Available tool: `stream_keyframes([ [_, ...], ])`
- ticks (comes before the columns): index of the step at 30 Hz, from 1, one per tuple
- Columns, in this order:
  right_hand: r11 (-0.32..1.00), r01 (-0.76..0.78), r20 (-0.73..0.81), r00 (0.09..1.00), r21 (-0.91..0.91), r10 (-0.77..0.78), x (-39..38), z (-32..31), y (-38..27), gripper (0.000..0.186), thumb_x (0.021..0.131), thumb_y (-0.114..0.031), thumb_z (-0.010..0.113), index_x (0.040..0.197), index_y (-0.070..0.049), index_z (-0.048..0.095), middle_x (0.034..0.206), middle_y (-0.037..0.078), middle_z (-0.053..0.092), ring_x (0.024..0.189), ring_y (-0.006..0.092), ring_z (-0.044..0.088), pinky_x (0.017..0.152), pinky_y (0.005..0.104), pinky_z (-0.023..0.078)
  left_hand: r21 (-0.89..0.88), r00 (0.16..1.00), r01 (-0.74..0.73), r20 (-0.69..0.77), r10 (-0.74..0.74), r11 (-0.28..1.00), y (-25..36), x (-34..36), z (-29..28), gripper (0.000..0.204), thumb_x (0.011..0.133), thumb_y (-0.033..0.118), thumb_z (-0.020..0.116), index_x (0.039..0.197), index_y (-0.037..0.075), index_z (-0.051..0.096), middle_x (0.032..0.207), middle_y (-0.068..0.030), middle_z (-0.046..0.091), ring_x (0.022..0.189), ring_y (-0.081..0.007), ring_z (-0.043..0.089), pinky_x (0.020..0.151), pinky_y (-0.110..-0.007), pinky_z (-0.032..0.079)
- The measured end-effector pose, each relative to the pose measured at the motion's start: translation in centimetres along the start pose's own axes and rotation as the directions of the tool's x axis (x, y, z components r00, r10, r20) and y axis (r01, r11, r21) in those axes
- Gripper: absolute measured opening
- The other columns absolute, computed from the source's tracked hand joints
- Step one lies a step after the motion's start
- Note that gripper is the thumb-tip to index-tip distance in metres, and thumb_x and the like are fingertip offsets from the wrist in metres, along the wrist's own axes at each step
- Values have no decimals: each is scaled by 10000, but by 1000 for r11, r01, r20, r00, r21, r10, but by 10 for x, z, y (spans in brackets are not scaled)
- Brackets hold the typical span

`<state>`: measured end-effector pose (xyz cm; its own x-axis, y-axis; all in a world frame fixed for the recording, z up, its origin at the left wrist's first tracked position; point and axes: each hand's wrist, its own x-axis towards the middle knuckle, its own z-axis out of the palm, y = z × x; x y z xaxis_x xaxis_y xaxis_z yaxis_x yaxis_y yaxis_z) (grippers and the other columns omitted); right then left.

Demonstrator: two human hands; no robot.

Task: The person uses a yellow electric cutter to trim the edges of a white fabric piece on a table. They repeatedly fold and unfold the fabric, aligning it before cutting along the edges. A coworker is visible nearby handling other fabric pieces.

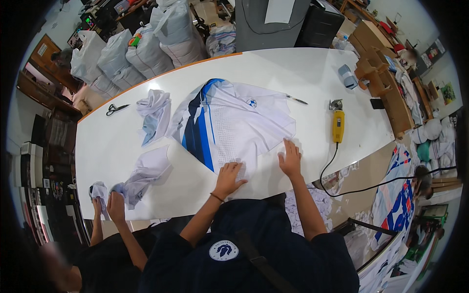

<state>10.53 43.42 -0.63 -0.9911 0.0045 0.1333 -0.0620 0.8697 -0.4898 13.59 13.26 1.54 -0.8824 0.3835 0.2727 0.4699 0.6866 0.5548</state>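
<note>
A white jersey piece with blue and navy stripes (pixel 239 117) and a small round blue emblem lies spread on the white table (pixel 205 195). My left hand (pixel 228 179) rests palm down on its near edge, fingers stretched out and holding nothing. To the right, my right hand (pixel 291 158) lies open and flat on the table, fingertips at the cloth's lower right edge. A pen (pixel 296 99) is beside the cloth's upper right side. Farther right lies a yellow electric cloth cutter (pixel 338 124) with a metal head and a black cord.
At the left, a co-worker's hands (pixel 116 207) hold pale cloth pieces (pixel 146 171). Crumpled fabric (pixel 154 112) and black scissors (pixel 117 109) lie farther up. A blue-grey roll (pixel 348 76), a phone (pixel 377 104) and cardboard boxes (pixel 386 83) stand right. White sacks (pixel 146 53) line the far edge.
</note>
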Motion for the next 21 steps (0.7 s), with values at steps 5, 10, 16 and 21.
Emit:
stream_keyframes([
  [5,999,-24,72,997,31,22,30,-16,4,895,740,-323,786,1531,-181,391,1555,103,394,1391,371,347,1083,561,321,-54,1000,-13,6,13,998,-19,4,12,140,842,127,713,941,65,637,929,-57,644,904,-289,595,789,-414,454],
  [10,994,71,123,991,-89,-59,9,-17,-25,917,634,-320,838,1475,-284,474,1587,76,341,1439,392,274,1089,626,263,-565,990,140,95,-105,813,43,26,-90,35,930,23,621,958,24,601,882,-72,651,753,-232,620,709,-310,466],
  [16,975,213,-133,970,62,-203,16,18,-32,574,694,-219,748,1260,-181,665,1370,89,549,1277,346,456,1070,494,320,-797,1000,-28,-18,21,603,80,25,-220,151,978,121,530,1019,-12,589,950,-98,651,846,-151,615,769,-294,484],
  [21,319,257,-356,882,912,308,34,-30,-90,245,1047,-109,478,1201,31,608,1091,127,683,997,202,663,903,340,534,-554,927,-144,-366,-85,820,78,10,-320,118,989,50,525,918,13,612,835,-84,670,712,-126,600,668,-246,448],
])
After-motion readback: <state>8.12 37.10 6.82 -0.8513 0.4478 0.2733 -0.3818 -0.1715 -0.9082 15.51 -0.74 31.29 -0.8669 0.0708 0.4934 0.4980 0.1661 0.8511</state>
